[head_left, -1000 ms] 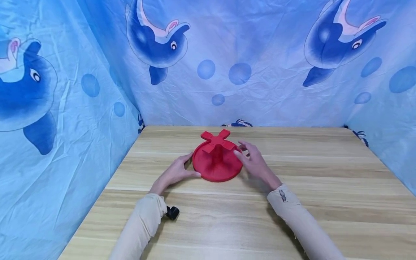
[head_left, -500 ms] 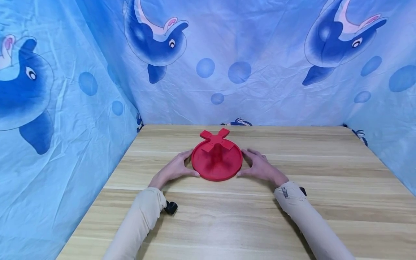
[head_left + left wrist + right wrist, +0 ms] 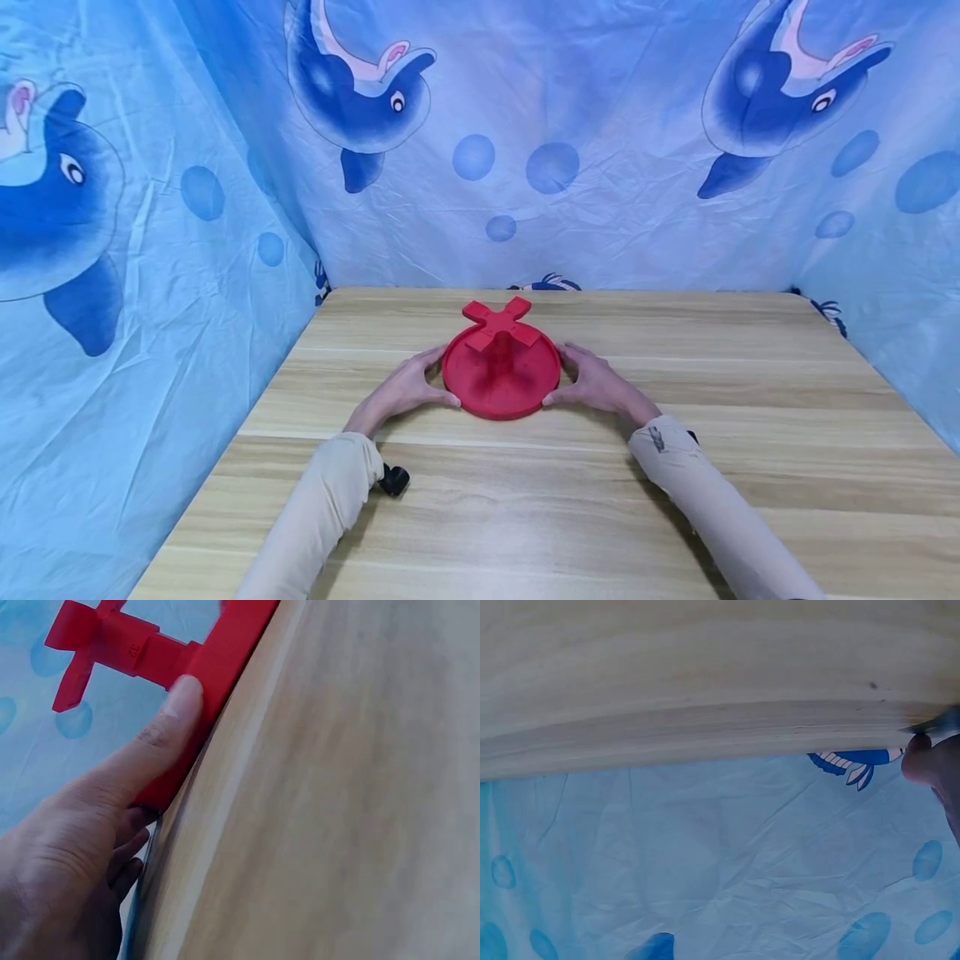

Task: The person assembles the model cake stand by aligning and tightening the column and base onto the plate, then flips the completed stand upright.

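A red stand (image 3: 480,392) sits on the wooden table in the head view: a round, rimmed base with a central post and a four-armed cross (image 3: 498,323) on top. My left hand (image 3: 403,387) grips the base's left side, fingers behind and thumb in front. In the left wrist view its thumb (image 3: 174,712) presses on the rim, and the post bears the number 32. Opposite, my right hand (image 3: 600,388) holds the right side in a similar curve. Only a small part of the right hand (image 3: 939,769) shows in the right wrist view, where the stand is out of sight.
The wooden table (image 3: 510,508) has its far edge close behind the stand. Blue cloth (image 3: 585,100) printed with dolphins hangs at the back and both sides. A small black device (image 3: 395,480) is at my left sleeve.
My right hand has come down from near the cross to the right side of the base and taken hold there. The left hand has kept its hold; the stand has barely moved.
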`<state>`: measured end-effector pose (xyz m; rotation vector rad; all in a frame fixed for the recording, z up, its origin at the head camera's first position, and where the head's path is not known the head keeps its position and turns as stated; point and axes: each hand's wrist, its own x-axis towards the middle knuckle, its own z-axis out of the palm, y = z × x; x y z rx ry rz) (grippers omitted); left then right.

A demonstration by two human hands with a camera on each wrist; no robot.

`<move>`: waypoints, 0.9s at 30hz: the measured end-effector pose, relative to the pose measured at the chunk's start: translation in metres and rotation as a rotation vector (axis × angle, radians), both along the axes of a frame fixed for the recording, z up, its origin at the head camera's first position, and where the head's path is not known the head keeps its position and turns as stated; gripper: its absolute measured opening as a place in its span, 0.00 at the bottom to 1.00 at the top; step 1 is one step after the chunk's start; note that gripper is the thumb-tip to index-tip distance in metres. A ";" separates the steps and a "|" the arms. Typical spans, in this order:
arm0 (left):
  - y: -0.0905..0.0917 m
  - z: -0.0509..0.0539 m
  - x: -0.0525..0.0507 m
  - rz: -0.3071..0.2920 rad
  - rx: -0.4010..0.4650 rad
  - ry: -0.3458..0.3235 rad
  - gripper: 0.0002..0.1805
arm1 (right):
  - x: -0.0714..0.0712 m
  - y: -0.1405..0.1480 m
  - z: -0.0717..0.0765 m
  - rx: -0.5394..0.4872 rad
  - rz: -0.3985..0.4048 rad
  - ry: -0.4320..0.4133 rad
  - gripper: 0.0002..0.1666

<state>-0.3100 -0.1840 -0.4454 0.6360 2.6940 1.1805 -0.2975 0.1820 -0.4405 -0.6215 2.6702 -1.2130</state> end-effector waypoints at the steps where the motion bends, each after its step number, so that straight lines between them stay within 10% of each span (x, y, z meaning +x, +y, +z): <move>1: 0.000 0.001 0.001 0.002 0.023 -0.013 0.60 | 0.001 0.001 0.002 -0.031 0.000 -0.023 0.61; 15: 0.015 0.024 0.008 0.129 0.277 -0.098 0.47 | 0.012 0.008 0.034 -0.336 -0.161 -0.187 0.45; 27: 0.048 0.077 0.021 0.268 0.327 -0.220 0.45 | 0.018 0.010 0.069 -0.504 -0.268 -0.314 0.47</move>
